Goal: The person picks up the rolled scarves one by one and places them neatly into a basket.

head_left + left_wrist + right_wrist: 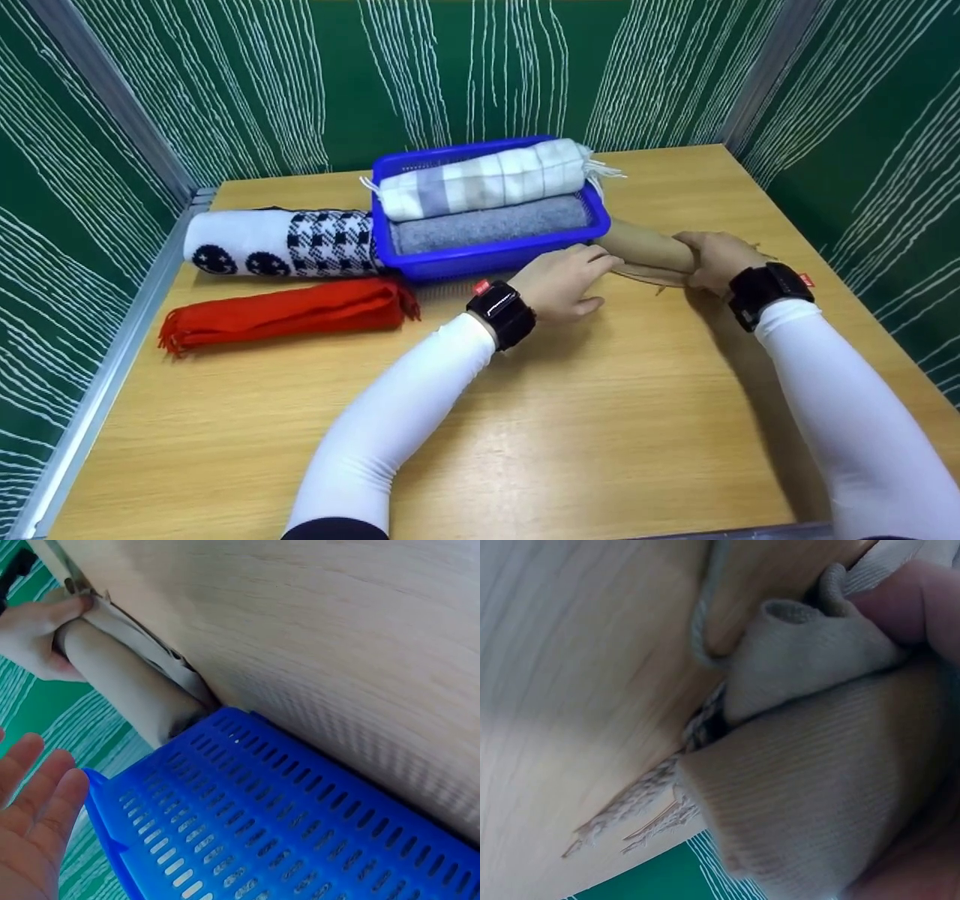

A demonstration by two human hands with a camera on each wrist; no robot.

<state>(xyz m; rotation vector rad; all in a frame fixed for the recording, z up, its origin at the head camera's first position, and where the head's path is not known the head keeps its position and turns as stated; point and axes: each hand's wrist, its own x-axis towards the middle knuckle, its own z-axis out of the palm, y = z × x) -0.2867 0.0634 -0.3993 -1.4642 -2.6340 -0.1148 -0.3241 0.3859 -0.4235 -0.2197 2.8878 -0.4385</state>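
Note:
A tan rolled scarf point(651, 246) with fringed ends lies on the table right of the blue basket point(495, 259). My right hand point(718, 259) grips its right end, thumb on the near side; the right wrist view shows the ribbed cloth point(817, 772) folded in layers, with twisted tassels point(630, 799) below. My left hand point(562, 281) is by the basket's front right corner, close to the scarf's left end. Its fingers are spread and hold nothing, as the left wrist view shows. The scarf's left end is partly hidden by the basket.
In the basket lie a white plaid rolled scarf point(487, 180) and a grey rolled one point(491, 225). Left of it are a black-and-white patterned roll point(277, 241) and a red fringed scarf point(292, 315). Green walls point(450, 67) border the wooden table point(525, 435).

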